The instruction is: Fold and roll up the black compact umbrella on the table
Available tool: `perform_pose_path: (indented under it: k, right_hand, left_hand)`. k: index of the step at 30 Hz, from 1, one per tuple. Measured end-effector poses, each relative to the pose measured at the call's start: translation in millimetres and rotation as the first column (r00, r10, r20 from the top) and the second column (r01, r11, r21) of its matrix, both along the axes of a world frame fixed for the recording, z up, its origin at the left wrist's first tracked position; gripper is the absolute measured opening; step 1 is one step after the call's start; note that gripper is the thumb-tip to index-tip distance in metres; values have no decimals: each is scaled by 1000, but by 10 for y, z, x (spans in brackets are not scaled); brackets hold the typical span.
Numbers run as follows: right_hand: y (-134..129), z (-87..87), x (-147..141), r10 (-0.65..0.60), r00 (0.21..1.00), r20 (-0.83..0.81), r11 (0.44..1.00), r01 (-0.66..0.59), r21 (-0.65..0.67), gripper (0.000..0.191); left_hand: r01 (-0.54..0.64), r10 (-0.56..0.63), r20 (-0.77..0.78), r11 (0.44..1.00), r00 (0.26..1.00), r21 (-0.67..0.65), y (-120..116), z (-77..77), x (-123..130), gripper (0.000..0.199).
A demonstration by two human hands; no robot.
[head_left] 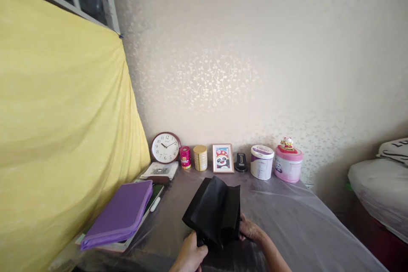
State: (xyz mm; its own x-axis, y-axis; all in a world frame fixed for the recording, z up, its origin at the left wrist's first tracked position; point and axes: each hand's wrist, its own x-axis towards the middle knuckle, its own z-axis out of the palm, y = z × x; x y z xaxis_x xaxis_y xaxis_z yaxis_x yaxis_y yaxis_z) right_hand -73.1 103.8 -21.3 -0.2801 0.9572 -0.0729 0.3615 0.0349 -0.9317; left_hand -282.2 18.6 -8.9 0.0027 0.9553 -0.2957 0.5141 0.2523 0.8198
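Note:
A black bag point(212, 212), thin and creased with a fold down its middle, is held up over the near middle of the table. My left hand point(193, 251) is closed on its lower left corner, thumb on top. At its right edge, my right hand point(250, 228) grips the side, the fingers partly hidden behind the black material. A dark strap-like strip shows under the right hand. Whether anything is inside the bag cannot be seen.
On the grey-covered table point(287, 221), a purple zip case point(119, 212) lies over a board, beside a white marker point(155, 204). Along the wall stand a clock point(166, 148), pink tin point(185, 157), yellow tin point(200, 158), panda picture frame point(223, 158), black device point(241, 162) and two tubs point(262, 162).

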Motion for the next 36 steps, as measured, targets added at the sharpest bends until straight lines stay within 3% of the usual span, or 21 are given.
perform_pose_path:
  k: [2, 5, 8, 12, 16, 18, 20, 23, 27, 31, 33, 36]
  right_hand:
    - [-42, 10, 110, 69, 994, 86, 994, -61, -92, 10]
    - [-123, 43, 305, 91, 968, 234, 985, -53, -166, 11]
    - [-209, 38, 523, 63, 959, 278, 984, -13, -176, 11]
    - [-324, -28, 794, -6, 973, 229, 982, 49, -185, 8]
    - [-417, -51, 985, -65, 975, 214, 980, 103, -170, 15]
    - [-441, -16, 1033, -105, 940, 326, 990, 131, -59, 18]
    - [-447, 54, 1022, -215, 875, 433, 975, 165, 149, 21]
    - [-429, 203, 843, -349, 842, 412, 884, 149, 444, 24]
    - [-368, 403, 351, -252, 890, 379, 729, -83, 680, 34]
    - [-318, 521, -51, -155, 867, 474, 610, -294, 736, 46]
    - [-324, 541, -94, -137, 842, 522, 601, -348, 719, 40]
    - [-381, 547, 46, -136, 823, 552, 641, -351, 682, 30]
  left_hand:
    - [-4, 7, -97, 1000, 995, 26, 4, -24, 32, 50]
    - [4, 14, -225, 997, 974, 79, -12, -43, 56, 63]
    - [52, -32, -262, 996, 965, 70, -51, -16, 45, 61]
    - [154, -152, -191, 988, 970, -8, -105, 61, -5, 49]
    - [154, -149, -246, 988, 958, 1, -158, 66, 8, 49]
    - [132, -109, -327, 990, 939, 48, -180, 33, 50, 51]
    - [119, -76, -397, 989, 915, 85, -193, -9, 94, 51]
    - [126, -73, -445, 988, 893, 91, -197, -54, 131, 55]
    - [143, -85, -472, 986, 877, 88, -210, -33, 141, 58]
    - [151, -83, -545, 985, 835, 82, -249, 24, 157, 60]
    - [154, -84, -563, 985, 822, 78, -264, 30, 159, 60]
    - [149, -74, -548, 984, 833, 93, -276, 12, 153, 57]
